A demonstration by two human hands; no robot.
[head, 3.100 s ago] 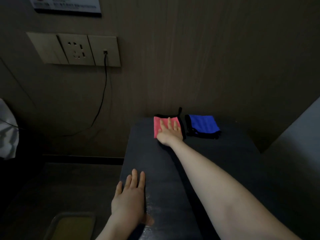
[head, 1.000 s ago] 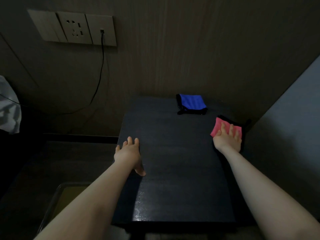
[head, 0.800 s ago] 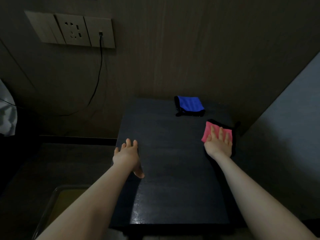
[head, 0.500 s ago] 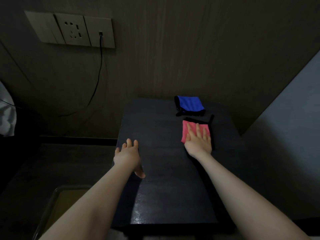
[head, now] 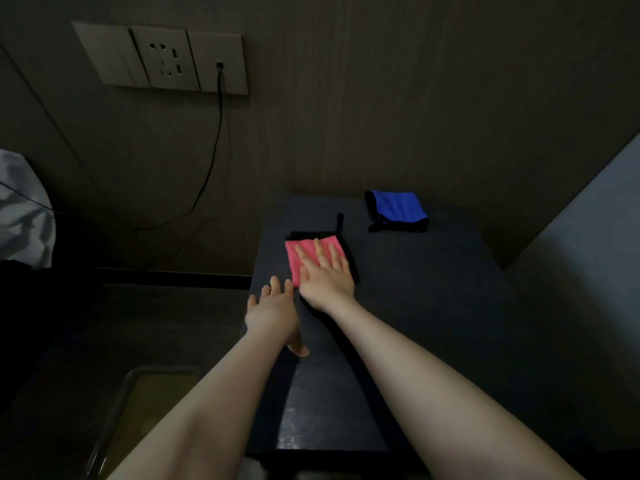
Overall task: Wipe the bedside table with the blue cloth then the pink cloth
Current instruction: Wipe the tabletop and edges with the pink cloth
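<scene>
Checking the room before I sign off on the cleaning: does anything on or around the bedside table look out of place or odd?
Nothing looks spilled or damaged. The blue cloth lies bunched near the back of the bedside table, set aside. The right hand presses the pink cloth flat; the left hand rests at the left edge.

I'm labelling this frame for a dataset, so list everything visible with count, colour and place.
bedside table: one, dark, centre against the wall.
pink cloth: one, pink with black edging, on the table's left part, under the right hand.
blue cloth: one, blue with black edging, at the table's back, apart from the pink one.
wall socket panel: one, beige, upper left on the wall.
cable: one, black, plugged into the panel, hanging down.
white fabric: one, at the left edge.
tray-like container: one, yellowish inside, on the floor lower left.
left hand: flat on the table's left edge.
right hand: flat, pressing the pink cloth.
</scene>
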